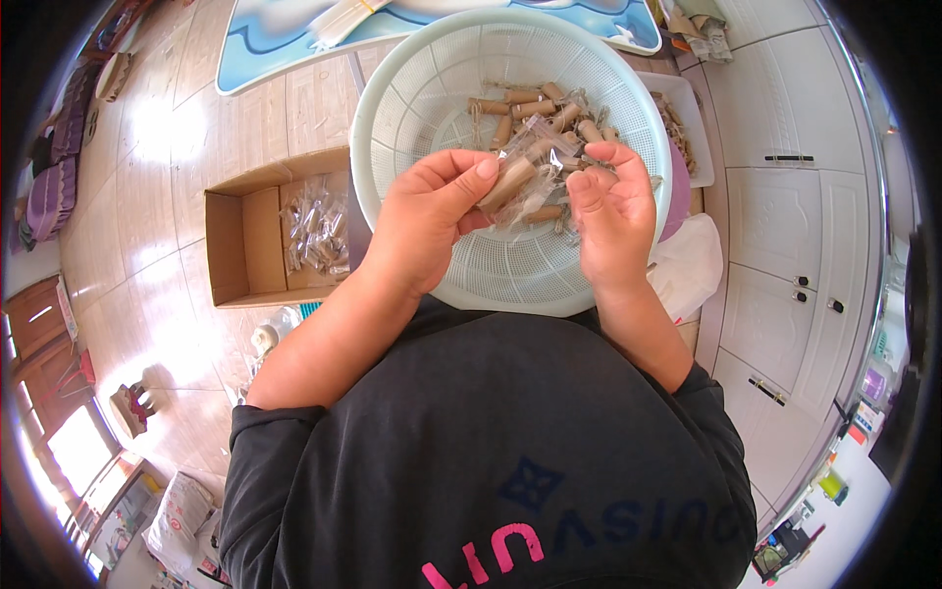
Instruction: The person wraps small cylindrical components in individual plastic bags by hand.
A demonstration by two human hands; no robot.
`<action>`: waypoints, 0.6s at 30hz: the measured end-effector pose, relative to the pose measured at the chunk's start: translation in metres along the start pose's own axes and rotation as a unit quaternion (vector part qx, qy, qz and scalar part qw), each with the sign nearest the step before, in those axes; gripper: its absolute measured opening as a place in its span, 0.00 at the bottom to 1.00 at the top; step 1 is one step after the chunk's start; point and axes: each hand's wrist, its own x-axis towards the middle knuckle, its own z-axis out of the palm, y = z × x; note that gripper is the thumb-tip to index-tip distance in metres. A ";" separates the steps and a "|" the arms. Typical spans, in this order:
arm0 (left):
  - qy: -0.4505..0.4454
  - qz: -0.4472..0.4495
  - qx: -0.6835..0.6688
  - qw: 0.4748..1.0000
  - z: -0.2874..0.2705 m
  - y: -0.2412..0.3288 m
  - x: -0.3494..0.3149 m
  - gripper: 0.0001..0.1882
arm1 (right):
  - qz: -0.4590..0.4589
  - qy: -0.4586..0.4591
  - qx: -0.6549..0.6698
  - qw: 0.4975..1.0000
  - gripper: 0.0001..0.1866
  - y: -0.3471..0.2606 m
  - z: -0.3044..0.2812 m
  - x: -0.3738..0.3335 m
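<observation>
My left hand (432, 211) pinches a small clear plastic bag (517, 182) between thumb and fingers. A brown cardboard-like roll shows through the film. Close to the bag's right side is my right hand (616, 211), its thumb and forefinger apart with a gap between them; the other fingers are partly curled. Both hands are over a large pale-green mesh basket (412, 103). Several brown rolls (525, 103) with thin strings lie loose inside it, partly hidden by the hands and the bag.
To the left, an open cardboard box (231, 245) contains several filled clear bags (319, 226). A blue patterned table (280, 49) stands beyond the basket. At right are a white tray (699, 128) of brown pieces, a white plastic bag (687, 265) and white cabinets (775, 221).
</observation>
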 end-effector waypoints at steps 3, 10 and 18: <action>0.014 0.023 0.000 1.000 0.003 -0.005 0.000 0.10 | 0.119 -0.026 0.018 0.992 0.06 -0.011 0.015 -0.003; 0.086 0.060 0.019 0.994 0.014 0.003 -0.002 0.10 | 0.127 -0.043 -0.079 0.988 0.05 -0.011 0.009 0.000; 0.046 0.040 0.068 0.996 0.007 -0.001 -0.001 0.08 | 0.145 -0.053 -0.055 0.986 0.05 -0.015 0.010 0.003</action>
